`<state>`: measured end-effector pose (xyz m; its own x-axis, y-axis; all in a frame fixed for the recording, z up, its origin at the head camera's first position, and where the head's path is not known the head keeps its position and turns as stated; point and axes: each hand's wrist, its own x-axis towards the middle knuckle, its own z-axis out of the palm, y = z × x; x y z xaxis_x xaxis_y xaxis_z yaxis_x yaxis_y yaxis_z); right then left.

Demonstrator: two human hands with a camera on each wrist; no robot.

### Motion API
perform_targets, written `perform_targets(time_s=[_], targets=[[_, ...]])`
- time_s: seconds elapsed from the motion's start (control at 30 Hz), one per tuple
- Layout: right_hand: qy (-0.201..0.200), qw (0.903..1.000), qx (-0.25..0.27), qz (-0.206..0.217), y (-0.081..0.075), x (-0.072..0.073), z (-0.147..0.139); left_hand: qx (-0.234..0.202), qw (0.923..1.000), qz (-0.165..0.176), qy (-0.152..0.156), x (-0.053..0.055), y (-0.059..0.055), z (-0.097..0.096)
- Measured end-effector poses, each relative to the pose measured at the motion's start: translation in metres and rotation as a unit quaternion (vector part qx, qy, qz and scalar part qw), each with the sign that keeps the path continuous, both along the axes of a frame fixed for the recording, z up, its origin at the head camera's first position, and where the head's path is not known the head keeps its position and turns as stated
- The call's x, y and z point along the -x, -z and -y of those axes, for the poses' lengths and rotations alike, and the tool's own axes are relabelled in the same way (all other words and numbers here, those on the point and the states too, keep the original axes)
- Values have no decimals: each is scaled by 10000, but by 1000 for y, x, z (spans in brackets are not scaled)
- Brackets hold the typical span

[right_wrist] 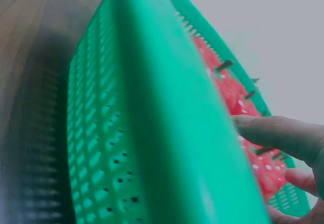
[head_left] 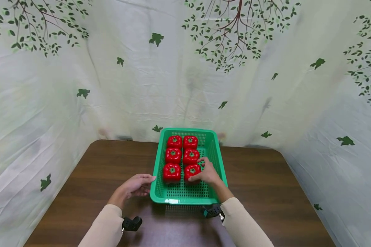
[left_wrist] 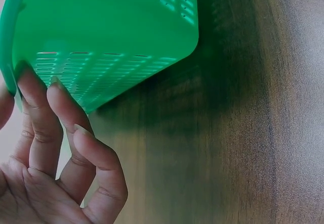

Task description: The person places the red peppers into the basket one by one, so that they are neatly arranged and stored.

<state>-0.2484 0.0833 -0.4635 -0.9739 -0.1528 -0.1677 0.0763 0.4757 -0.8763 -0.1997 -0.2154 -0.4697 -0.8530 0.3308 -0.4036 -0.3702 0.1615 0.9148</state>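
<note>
A green perforated plastic basket (head_left: pixel 170 200) stands on the table with several glossy red bell peppers in two columns, green stems up. At the basket's left rim, my left hand (head_left: pixel 139 185) pinches the edge; the left wrist view shows the thumb on one side of the rim (left_wrist: pixel 7 37) and a fingertip on the other. My right hand (head_left: pixel 208 172) reaches over the basket's right side and grips the front right bell pepper (head_left: pixel 192 169), thumb at its front and fingers at its far side. In the right wrist view the basket wall (right_wrist: pixel 167 107) hides part of that grip.
The brown wooden table (head_left: pixel 266 192) extends to both sides of the basket. Behind it hangs a pale curtain (head_left: pixel 188 85) printed with leaves and branches. Along the basket's right side, inside, runs a strip of bare perforated floor. A dark wrist device (head_left: pixel 132 224) sits on the left wrist.
</note>
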Motion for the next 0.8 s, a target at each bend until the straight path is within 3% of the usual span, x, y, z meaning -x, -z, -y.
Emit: perform_targets(time_s=[0.17, 0.4, 0.6, 0.8], targets=[[-144, 9999, -86, 23, -5, -2, -10, 9, 10000, -34, 17, -1, -2, 2], [-389, 9986, 305, 184, -12, -6, -22, 21, 9999, 94, -124, -1, -2, 5], [-1007, 9915, 801, 190, -24, -10, -38, 57, 9999, 45, -151, -2, -2, 8], [-1658, 9780, 1268, 52, -31, -10, -69, 32, 9998, 56, -199, -2, -1, 11]])
